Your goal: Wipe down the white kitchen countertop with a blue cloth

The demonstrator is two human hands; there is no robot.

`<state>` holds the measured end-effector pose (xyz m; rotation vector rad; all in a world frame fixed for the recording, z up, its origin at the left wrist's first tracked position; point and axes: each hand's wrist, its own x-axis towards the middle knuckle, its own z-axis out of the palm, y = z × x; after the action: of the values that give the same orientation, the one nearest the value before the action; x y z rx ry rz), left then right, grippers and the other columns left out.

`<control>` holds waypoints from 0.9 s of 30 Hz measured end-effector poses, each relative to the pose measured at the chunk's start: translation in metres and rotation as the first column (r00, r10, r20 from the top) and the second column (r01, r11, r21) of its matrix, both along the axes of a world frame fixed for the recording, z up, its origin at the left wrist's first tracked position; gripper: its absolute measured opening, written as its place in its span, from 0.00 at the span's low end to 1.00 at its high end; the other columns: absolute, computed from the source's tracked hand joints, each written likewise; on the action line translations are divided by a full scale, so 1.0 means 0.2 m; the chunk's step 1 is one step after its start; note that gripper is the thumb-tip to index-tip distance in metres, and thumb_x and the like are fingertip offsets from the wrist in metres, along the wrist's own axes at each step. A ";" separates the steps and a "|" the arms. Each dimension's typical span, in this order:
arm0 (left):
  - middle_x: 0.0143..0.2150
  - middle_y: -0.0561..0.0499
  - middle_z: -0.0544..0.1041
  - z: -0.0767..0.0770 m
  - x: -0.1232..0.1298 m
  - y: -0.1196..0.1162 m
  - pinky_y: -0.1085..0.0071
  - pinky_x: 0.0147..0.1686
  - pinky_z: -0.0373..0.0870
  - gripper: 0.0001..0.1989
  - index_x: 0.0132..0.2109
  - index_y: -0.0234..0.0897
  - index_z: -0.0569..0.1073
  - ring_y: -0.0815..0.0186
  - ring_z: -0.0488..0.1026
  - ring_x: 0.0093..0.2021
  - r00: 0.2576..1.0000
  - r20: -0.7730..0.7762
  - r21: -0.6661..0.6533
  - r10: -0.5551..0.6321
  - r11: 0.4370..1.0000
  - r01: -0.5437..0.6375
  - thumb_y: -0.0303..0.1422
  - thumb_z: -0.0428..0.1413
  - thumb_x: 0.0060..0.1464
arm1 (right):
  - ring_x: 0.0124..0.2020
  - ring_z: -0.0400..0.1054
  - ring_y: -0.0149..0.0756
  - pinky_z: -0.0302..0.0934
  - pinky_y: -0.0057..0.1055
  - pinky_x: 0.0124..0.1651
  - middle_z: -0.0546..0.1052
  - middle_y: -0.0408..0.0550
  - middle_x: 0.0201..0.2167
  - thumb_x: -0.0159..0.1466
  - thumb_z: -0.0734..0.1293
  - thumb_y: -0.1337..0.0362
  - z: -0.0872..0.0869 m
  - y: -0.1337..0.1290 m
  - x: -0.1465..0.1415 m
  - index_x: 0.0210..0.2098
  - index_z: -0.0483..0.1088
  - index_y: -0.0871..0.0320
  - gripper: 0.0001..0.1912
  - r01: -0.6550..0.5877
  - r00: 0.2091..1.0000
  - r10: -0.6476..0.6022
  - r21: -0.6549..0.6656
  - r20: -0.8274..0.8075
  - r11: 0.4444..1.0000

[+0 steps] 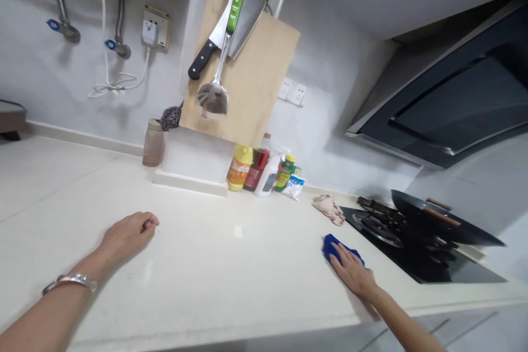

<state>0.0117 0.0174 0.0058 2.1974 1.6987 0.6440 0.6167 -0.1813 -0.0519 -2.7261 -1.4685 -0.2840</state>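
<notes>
A blue cloth lies bunched on the white countertop, just left of the black gas stove. My right hand presses down on it, fingers spread over the fabric and its edges sticking out around them. Over on the left, my left hand is curled into a loose fist at the counter, with nothing seen in it. A silver bracelet circles that wrist.
Along the wall stand a yellow bottle, a white spray bottle and other containers. A pink cloth lies beside the stove, which carries a wok. A cutting board, knives and a spatula hang above; a brown bottle stands left.
</notes>
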 end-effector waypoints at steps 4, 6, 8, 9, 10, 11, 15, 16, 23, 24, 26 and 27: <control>0.45 0.50 0.78 -0.02 0.00 0.01 0.64 0.40 0.65 0.16 0.41 0.44 0.75 0.57 0.73 0.44 1.000 0.008 0.007 -0.008 1.000 0.008 0.37 0.44 0.52 | 0.69 0.48 0.48 0.57 0.59 0.58 0.52 0.46 0.70 0.68 0.43 0.47 -0.06 -0.18 0.01 0.69 0.52 0.51 0.35 0.019 1.000 -0.020 0.034 0.017 0.999; 0.46 0.49 0.78 -0.03 0.00 0.02 0.63 0.40 0.65 0.16 0.42 0.44 0.75 0.56 0.73 0.45 1.000 0.010 0.013 -0.008 1.000 0.008 0.36 0.44 0.52 | 0.69 0.47 0.47 0.57 0.58 0.59 0.52 0.45 0.70 0.67 0.43 0.47 -0.06 -0.25 -0.06 0.69 0.52 0.52 0.35 0.006 1.000 -0.007 0.032 0.024 0.999; 0.46 0.48 0.78 -0.03 0.01 0.03 0.62 0.41 0.65 0.16 0.42 0.44 0.75 0.55 0.73 0.46 1.000 0.012 0.019 0.000 1.000 -0.001 0.36 0.45 0.51 | 0.70 0.46 0.46 0.56 0.57 0.60 0.52 0.43 0.71 0.67 0.43 0.49 -0.05 -0.31 -0.20 0.69 0.52 0.52 0.34 -0.041 0.999 0.040 0.019 0.032 0.999; 0.47 0.48 0.78 -0.03 0.01 0.03 0.62 0.42 0.66 0.16 0.41 0.44 0.75 0.54 0.73 0.46 1.000 0.009 0.019 0.005 1.000 -0.005 0.36 0.46 0.50 | 0.70 0.45 0.45 0.55 0.57 0.61 0.51 0.43 0.71 0.68 0.44 0.49 -0.04 -0.33 -0.28 0.69 0.52 0.52 0.34 -0.078 0.996 0.077 0.014 0.036 0.997; 0.47 0.48 0.77 -0.03 0.02 0.03 0.61 0.43 0.66 0.15 0.41 0.44 0.74 0.53 0.73 0.47 1.000 0.005 0.018 0.009 1.000 -0.009 0.36 0.46 0.50 | 0.70 0.44 0.45 0.53 0.58 0.62 0.51 0.43 0.71 0.68 0.44 0.49 -0.03 -0.35 -0.37 0.69 0.52 0.51 0.34 -0.122 0.992 0.122 0.011 0.036 0.992; 0.47 0.48 0.77 -0.03 0.02 0.02 0.60 0.43 0.66 0.15 0.41 0.45 0.74 0.53 0.72 0.47 1.000 0.002 0.018 0.010 1.000 -0.010 0.36 0.46 0.50 | 0.70 0.43 0.46 0.52 0.58 0.63 0.50 0.42 0.71 0.68 0.44 0.49 -0.02 -0.37 -0.48 0.69 0.51 0.50 0.33 -0.169 0.985 0.169 0.012 0.033 0.986; 0.48 0.47 0.77 -0.03 0.03 0.02 0.57 0.46 0.66 0.13 0.40 0.44 0.74 0.51 0.72 0.49 1.000 0.006 0.032 0.013 0.999 -0.013 0.35 0.47 0.50 | 0.71 0.40 0.47 0.46 0.57 0.66 0.47 0.40 0.71 0.69 0.48 0.48 0.06 -0.37 -0.94 0.71 0.47 0.47 0.32 -0.381 0.924 0.381 0.003 -0.025 0.925; 0.48 0.47 0.77 -0.03 0.03 0.02 0.57 0.46 0.66 0.13 0.40 0.44 0.74 0.51 0.72 0.49 1.000 0.008 0.042 0.014 0.999 -0.014 0.35 0.47 0.50 | 0.71 0.38 0.48 0.45 0.58 0.66 0.47 0.40 0.71 0.69 0.49 0.48 0.09 -0.36 -1.06 0.71 0.45 0.46 0.32 -0.438 0.898 0.438 -0.004 -0.052 0.899; 0.45 0.43 0.77 -0.04 0.04 0.01 0.57 0.44 0.66 0.19 0.40 0.41 0.74 0.51 0.72 0.46 0.998 -0.056 0.050 0.002 0.999 0.001 0.40 0.40 0.58 | 0.72 0.33 0.55 0.34 0.64 0.67 0.40 0.41 0.73 0.68 0.54 0.45 0.27 -0.08 -1.70 0.72 0.39 0.45 0.36 -0.802 0.580 0.775 -0.012 -0.250 0.597; 0.46 0.42 0.77 -0.03 0.04 0.01 0.57 0.45 0.66 0.21 0.41 0.40 0.74 0.51 0.73 0.46 0.998 -0.062 0.042 0.005 0.999 -0.002 0.41 0.39 0.59 | 0.72 0.33 0.56 0.33 0.65 0.67 0.40 0.43 0.73 0.68 0.54 0.44 0.28 -0.02 -1.77 0.72 0.39 0.46 0.37 -0.832 0.537 0.800 -0.009 -0.266 0.555; 0.48 0.41 0.77 0.00 0.04 0.01 0.57 0.48 0.66 0.23 0.44 0.38 0.74 0.51 0.73 0.49 0.999 -0.024 0.034 0.022 0.999 -0.021 0.42 0.36 0.61 | 0.71 0.34 0.56 0.32 0.66 0.66 0.41 0.45 0.73 0.68 0.54 0.43 0.29 0.14 -1.90 0.72 0.40 0.47 0.37 -0.873 0.466 0.842 0.012 -0.274 0.487; 0.50 0.41 0.77 0.02 0.04 0.01 0.57 0.50 0.66 0.24 0.45 0.38 0.73 0.51 0.72 0.51 0.999 0.014 0.043 0.031 0.999 -0.031 0.42 0.35 0.62 | 0.71 0.34 0.56 0.32 0.66 0.66 0.41 0.46 0.73 0.68 0.54 0.43 0.30 0.22 -1.96 0.71 0.40 0.47 0.37 -0.887 0.437 0.857 0.027 -0.271 0.461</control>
<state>0.0193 0.0185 0.0089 2.1953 1.7312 0.7080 0.2247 -0.1367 0.0078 -1.5374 -2.5770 0.2048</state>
